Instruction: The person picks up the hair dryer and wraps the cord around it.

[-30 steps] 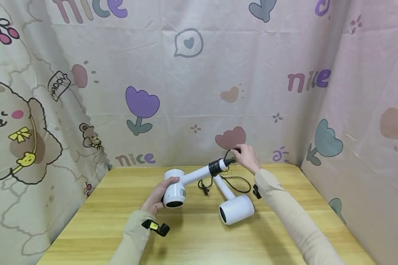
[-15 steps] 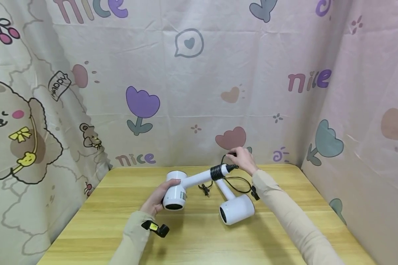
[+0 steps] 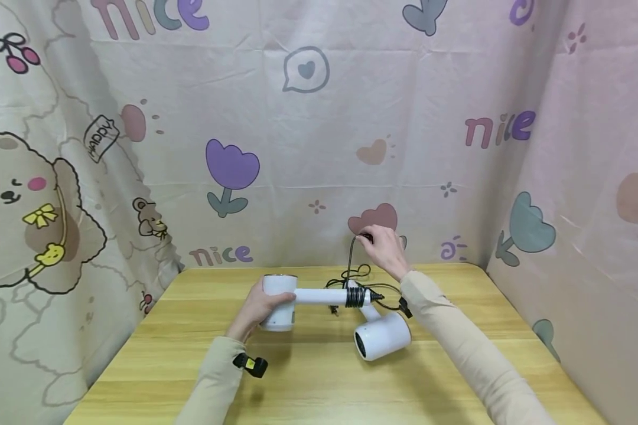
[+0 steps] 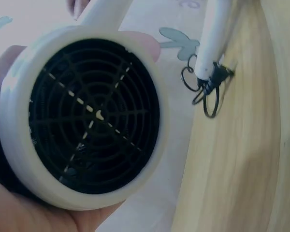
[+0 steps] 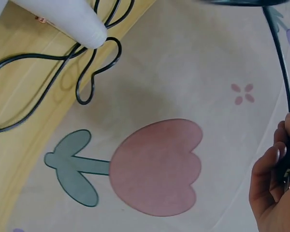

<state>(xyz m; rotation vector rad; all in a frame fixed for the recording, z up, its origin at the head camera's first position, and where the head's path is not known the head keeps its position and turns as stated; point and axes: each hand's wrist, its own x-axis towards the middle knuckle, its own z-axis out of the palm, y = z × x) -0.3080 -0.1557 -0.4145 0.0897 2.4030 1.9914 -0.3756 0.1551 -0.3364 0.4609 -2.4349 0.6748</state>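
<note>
My left hand (image 3: 256,308) grips a white hair dryer (image 3: 319,296) round its barrel, holding it over the table with the handle level and pointing right. Its round black grille (image 4: 94,116) faces the left wrist camera. Several turns of black cord (image 3: 355,297) wrap the handle's end. Above that end, my right hand (image 3: 386,251) pinches the cord's plug (image 5: 287,176), mostly covered by the fingers. A taut stretch of cord (image 5: 282,63) runs from it toward the handle. A second white hair dryer (image 3: 384,337) lies on the table, its handle partly hidden behind the held one.
The wooden table (image 3: 308,378) reaches back to a printed cloth curtain (image 3: 298,147), which also hangs at both sides. The lying dryer's loose black cord (image 5: 29,56) loops near the back edge. A plug (image 3: 334,310) rests on the tabletop beneath the held handle.
The held dryer's handle has dropped from an upward tilt to level. My right hand has shifted slightly left and up, and a longer taut length of cord shows below it.
</note>
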